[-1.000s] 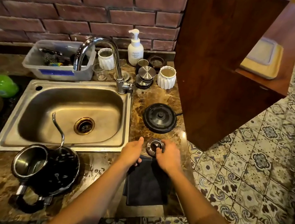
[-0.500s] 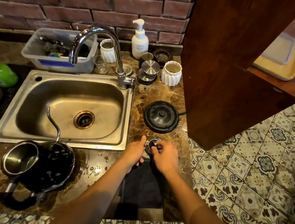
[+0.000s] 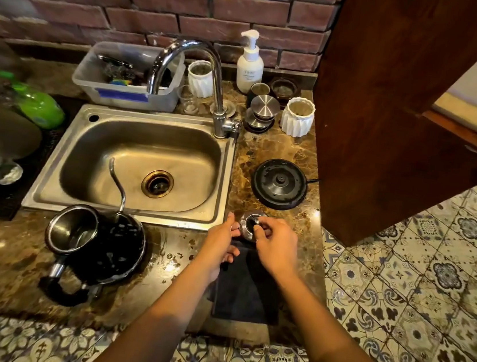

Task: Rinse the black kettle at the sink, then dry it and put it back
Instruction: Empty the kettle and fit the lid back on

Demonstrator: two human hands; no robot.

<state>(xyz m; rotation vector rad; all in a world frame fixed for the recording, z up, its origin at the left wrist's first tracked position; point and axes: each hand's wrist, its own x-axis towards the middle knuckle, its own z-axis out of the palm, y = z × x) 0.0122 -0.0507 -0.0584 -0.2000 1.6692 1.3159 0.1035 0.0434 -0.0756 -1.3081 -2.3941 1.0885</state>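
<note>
The black kettle lies on its side on the wet counter below the sink, its steel mouth facing left and its thin spout arching over the basin. Its round black base sits to the right of the sink. The small steel kettle lid rests at the near edge of the counter, just above a dark cloth. My right hand pinches the lid's knob. My left hand touches the lid's left side, over the cloth.
A faucet arches over the sink. Behind it stand a plastic tub, white ribbed cups, steel containers and a soap pump bottle. A wooden cabinet rises on the right. A green bottle lies far left.
The view has shifted slightly. My right hand has closed its fingers on the lid's knob and my left hand has come in against the lid's side. The kettle has not moved.
</note>
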